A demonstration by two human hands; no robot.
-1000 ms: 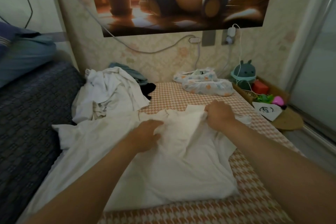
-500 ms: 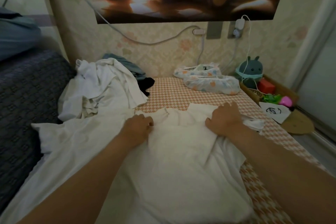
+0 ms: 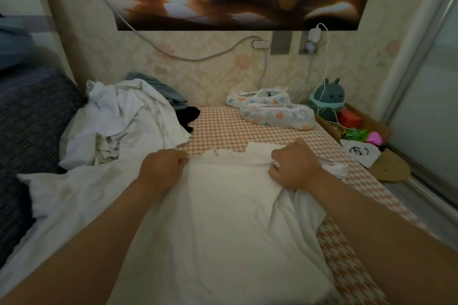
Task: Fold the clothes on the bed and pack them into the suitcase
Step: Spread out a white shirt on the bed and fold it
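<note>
A white shirt (image 3: pixel 223 218) lies spread flat on the orange checked bed (image 3: pixel 235 129), its far edge towards the wall. My left hand (image 3: pixel 161 168) pinches that far edge at its left side. My right hand (image 3: pixel 295 166) grips bunched white cloth at the right side of the same edge. A heap of white clothes (image 3: pixel 124 121) sits at the back left, with a blue-grey garment (image 3: pixel 161 91) and a black one (image 3: pixel 189 116) behind it. No suitcase is in view.
Two shoes in patterned covers (image 3: pixel 272 111) lie by the wall. A box with a round green toy (image 3: pixel 327 96), a red block (image 3: pixel 349 119) and small things stands at the right. A dark blanket (image 3: pixel 32 119) covers the left. A sliding door (image 3: pixel 426 106) runs along the right.
My hands have moved apart along the shirt's far edge, the left one going left. The folded-over sleeve cloth between them has been pulled flat.
</note>
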